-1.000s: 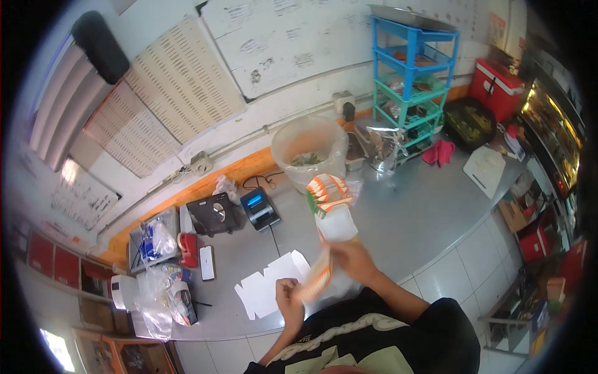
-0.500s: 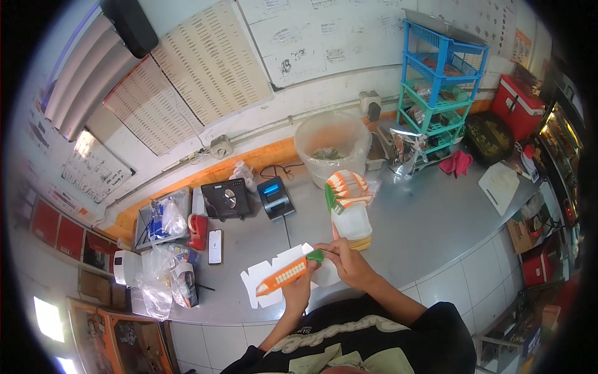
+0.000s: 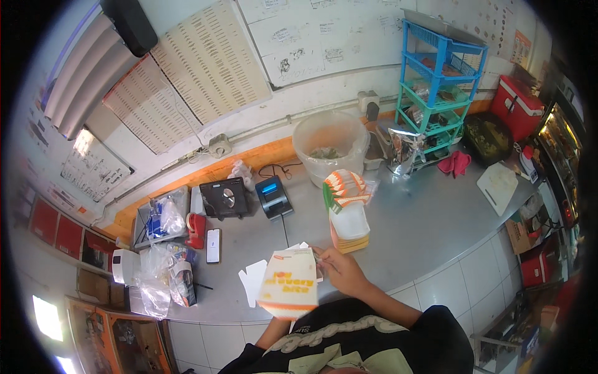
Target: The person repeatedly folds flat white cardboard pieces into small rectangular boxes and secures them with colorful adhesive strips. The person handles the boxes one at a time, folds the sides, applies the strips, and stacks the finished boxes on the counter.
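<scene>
I see my right hand (image 3: 341,269) gripping the upper right corner of the orange-and-white carton (image 3: 289,282), its fingers closed on it. The carton stands upright above the bench (image 3: 423,218), left of that hand. My left hand is hidden behind it.

The box (image 3: 289,282) is white cardboard with orange print, folded up. It is held tilted above the counter's near edge.
</scene>
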### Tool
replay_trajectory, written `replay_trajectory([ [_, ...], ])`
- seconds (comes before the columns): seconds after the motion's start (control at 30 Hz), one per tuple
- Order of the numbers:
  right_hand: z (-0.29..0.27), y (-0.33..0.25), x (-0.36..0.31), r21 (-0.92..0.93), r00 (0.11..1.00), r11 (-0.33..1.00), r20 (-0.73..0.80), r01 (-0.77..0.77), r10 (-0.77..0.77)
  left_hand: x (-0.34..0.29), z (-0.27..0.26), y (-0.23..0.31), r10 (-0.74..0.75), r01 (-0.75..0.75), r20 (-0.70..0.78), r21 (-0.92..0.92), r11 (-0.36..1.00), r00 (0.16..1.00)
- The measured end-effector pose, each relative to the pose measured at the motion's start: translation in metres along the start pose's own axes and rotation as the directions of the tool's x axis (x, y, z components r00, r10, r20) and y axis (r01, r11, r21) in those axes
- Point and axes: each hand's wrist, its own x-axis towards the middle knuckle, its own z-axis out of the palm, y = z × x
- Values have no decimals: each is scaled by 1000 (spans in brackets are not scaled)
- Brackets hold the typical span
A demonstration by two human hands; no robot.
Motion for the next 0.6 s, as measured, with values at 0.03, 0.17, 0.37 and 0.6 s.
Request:
replay_trajectory([
  [0.03, 6, 2, -3, -30, 998, 997, -17, 66, -66, -3, -3, 0, 13, -12, -12, 22, 1000, 1000],
  [0.17, 30, 3, -2, 174, 947, 937, -163, 303, -276, -5, -3, -7, 178, -161, -79, 189, 969, 981],
  [0.37, -10, 42, 36, 410, 943, 868, -289, 279, -166, -45, 49, 56, 195, -237, 168, 287, 928, 966],
  [0.6, -20, 3, 21, -368, 930, 911, -234, 185, -284, 3, 14, 61, 102, -102, -163, 5, 995, 981],
])
